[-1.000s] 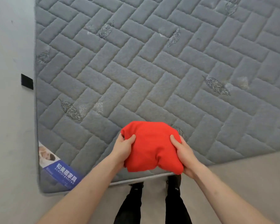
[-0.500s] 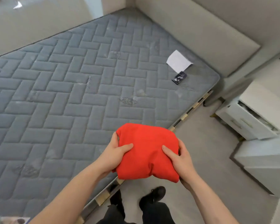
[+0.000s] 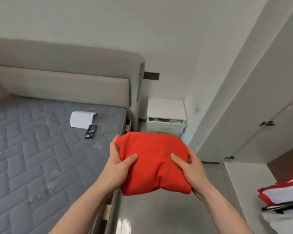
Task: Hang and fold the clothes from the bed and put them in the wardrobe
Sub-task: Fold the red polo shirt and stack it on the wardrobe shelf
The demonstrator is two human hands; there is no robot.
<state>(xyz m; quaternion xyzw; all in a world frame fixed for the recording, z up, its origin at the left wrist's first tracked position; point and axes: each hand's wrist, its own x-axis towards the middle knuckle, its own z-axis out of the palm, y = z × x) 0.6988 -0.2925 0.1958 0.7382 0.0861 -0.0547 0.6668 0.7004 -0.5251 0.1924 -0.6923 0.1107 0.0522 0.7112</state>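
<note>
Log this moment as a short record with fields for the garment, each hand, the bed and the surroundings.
garment: folded red garment, held in the air
left hand: left hand grips its left side
right hand: right hand grips its right side
bed: bare grey mattress with white paper and small dark card
surroundings: white nightstand, drawer ajar

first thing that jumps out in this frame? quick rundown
The folded red garment, dead centre, gripped at its sides by the left hand and right hand above the floor beside the bed. Left of it lies the bare grey quilted mattress, with a white sheet of paper and a small dark card near the headboard. Behind, a white nightstand has its drawer ajar.
</note>
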